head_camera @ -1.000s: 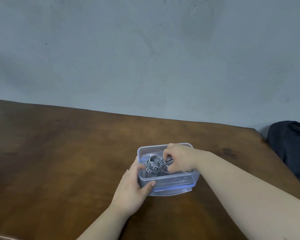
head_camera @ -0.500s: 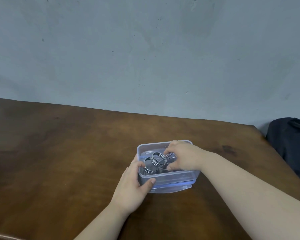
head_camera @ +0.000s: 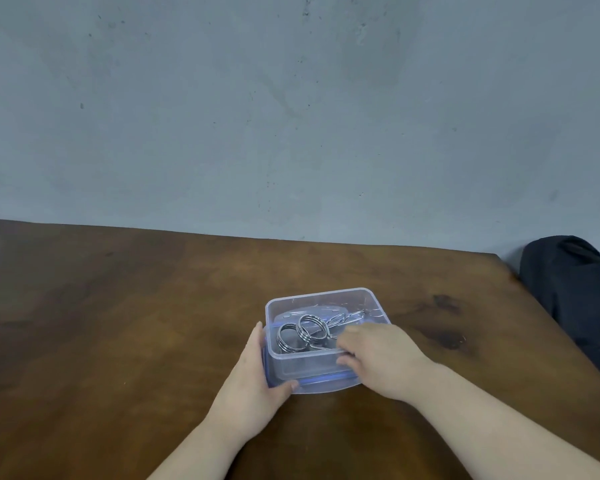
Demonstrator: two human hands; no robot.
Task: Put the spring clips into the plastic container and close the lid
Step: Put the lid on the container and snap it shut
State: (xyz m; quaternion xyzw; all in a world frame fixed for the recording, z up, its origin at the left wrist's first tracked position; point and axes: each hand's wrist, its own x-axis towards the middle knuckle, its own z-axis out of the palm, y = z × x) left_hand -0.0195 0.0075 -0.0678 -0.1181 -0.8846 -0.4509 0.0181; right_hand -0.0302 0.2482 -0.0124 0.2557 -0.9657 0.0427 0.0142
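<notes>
- Clips (head_camera: 303, 333): we see shiny wire coils inside the box (head_camera: 321, 295), two round loops side by side at its left half, thin wire legs running back-right toward the far wall. We can't tell how many clips in all; the metal overlaps.
- Box: clear plastic, rectangular w/ rounded corners, open at the top, sitting on the table (head_camera: 118, 323) slightly right of centre, near our front edge. Contents show through the walls.
- Lid (head_camera: 326, 388): a flat clear piece w/ a blue band shows under the box, sticking out along the near side and left side. The box appears to rest on it.
- Left hand (head_camera: 253, 382): pressed against the box's left wall, fingers together and flat along that side, thumb hooked round the near-left corner, touching the lid's edge. It grips the box from outside.
- Right hand (head_camera: 381, 358): over the box's near-right corner, fingers curled loosely, tips at the near rim and just touching or just above a wire leg. We can't tell whether they pinch anything.
- Both forearms bare, coming in from the bottom edge.
- Table: dark brown wood, stained patches right of the box.
- Wall (head_camera: 291, 116): grey-blue, scuffed, behind the table.
- Cloth (head_camera: 575, 289): dark bundle off the table's right-rear corner, well apart from the box.
</notes>
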